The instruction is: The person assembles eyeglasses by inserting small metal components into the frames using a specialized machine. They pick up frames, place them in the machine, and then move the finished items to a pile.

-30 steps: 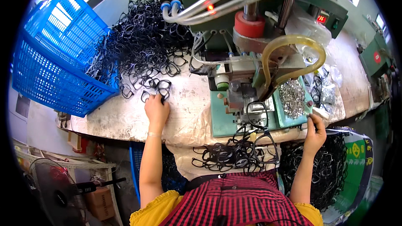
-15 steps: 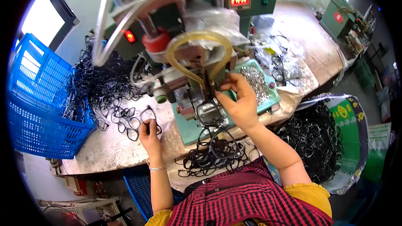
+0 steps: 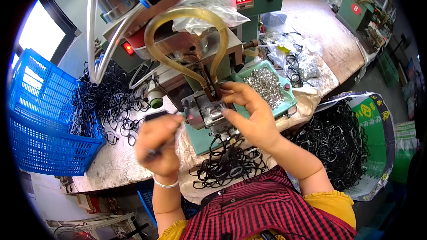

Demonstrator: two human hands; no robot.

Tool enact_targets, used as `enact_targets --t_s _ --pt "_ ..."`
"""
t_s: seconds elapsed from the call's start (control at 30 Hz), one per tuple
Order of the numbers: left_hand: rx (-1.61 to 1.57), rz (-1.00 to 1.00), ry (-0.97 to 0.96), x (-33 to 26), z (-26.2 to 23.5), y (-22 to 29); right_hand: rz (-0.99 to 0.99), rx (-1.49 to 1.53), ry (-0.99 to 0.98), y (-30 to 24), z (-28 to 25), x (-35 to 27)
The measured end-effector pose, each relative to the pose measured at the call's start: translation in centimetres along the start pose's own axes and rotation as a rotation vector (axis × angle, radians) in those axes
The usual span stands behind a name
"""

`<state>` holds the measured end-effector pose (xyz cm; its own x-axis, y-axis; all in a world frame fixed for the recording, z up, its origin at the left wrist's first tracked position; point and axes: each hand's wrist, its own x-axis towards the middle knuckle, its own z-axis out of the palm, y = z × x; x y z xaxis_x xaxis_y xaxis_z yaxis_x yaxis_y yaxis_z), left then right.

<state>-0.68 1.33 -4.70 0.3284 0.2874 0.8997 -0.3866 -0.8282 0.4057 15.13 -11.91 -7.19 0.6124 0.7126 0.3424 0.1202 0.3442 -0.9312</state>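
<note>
My left hand point(image 3: 160, 144) is smeared by motion left of the press, fingers closed on a thin black loop point(image 3: 152, 153) that shows only as a dark blur. My right hand point(image 3: 255, 120) is at the press point(image 3: 209, 69), fingertips against its working head; its thumb and forefinger stand apart on either side of the small metal block point(image 3: 214, 110), and I see nothing held between them. Below the block, a tangled pile of black loops point(image 3: 229, 166) lies at the table's front edge. A curved yellowish tube point(image 3: 187, 13) arches over the press.
Right of the press sits a green tray point(image 3: 291, 100) of small metal pieces. More black loops point(image 3: 111, 95) spill from a tipped blue basket point(image 3: 49, 146) at left. A large green-and-white sack point(image 3: 373, 151) full of black loops stands at right. A second machine point(image 3: 356, 6) is farther back.
My left hand has risen from the loose loops on the table and moved toward the press. My right hand stays at the press. The loop hanging at the metal block is gone from there.
</note>
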Motion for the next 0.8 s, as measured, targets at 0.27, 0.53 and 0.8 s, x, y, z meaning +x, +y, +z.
enact_targets --t_s 0.27,0.53,0.8 --pt "0.146 0.142 -0.454 -3.4 3.2 -0.4 -0.143 -1.235 0.182 9.9 -11.9 1.0" --pt "0.134 0.098 -0.484 -3.1 3.1 -0.5 -0.398 -1.194 -0.149 10.2 -10.0 2.5" --pt "0.624 -0.102 -0.306 -12.3 -2.9 1.8 0.047 -0.486 0.419 13.0 -15.5 0.4"
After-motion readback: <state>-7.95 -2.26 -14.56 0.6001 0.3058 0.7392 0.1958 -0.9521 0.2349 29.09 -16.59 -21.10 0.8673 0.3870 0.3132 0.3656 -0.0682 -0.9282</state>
